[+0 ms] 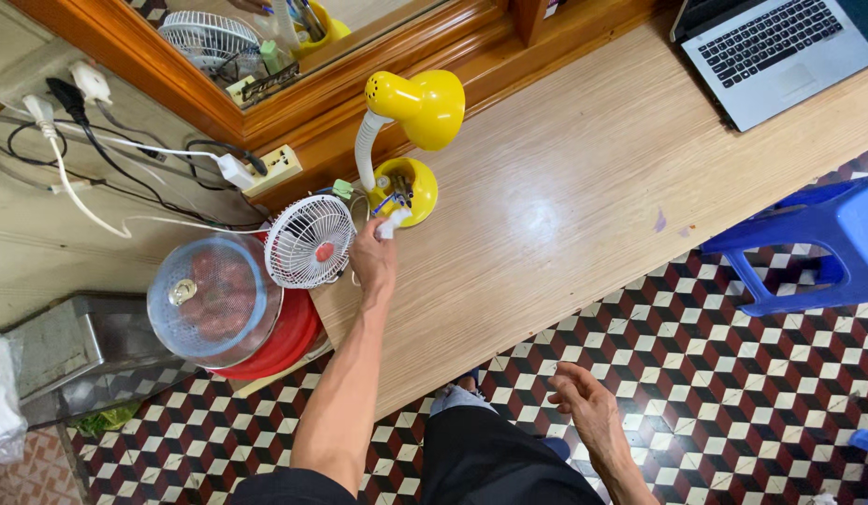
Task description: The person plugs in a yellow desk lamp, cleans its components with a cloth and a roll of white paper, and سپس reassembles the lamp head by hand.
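My left hand (373, 257) is stretched out over the left end of the table (565, 187), and its fingers (382, 230) are pinched together on a small white piece (394, 221), perhaps a cloth or a bit of paper; I cannot make out which. That piece sits right at the near rim of the yellow desk lamp's (411, 140) round base, touching it or just short of it. From my fingertips the lamp lies straight ahead, toward the far edge of the table and the wooden mirror frame (294, 103). Its white bendy neck rises on the left of the base, and the shade arches over to the right above it.

Just left of my knuckles a small white fan (311, 241) faces up at me, close beside the hand. Beyond it, off the table's left end, stands a red pot with a glass lid (219, 304).

My right hand (588, 402) hangs low over the patterned tiled floor (733, 374), fingers loosely spread, holding nothing, well apart from the lamp. The left hand is plainly the nearer one. A laptop (775, 47) sits at the far right corner, with a blue stool (808, 234) beside the table.
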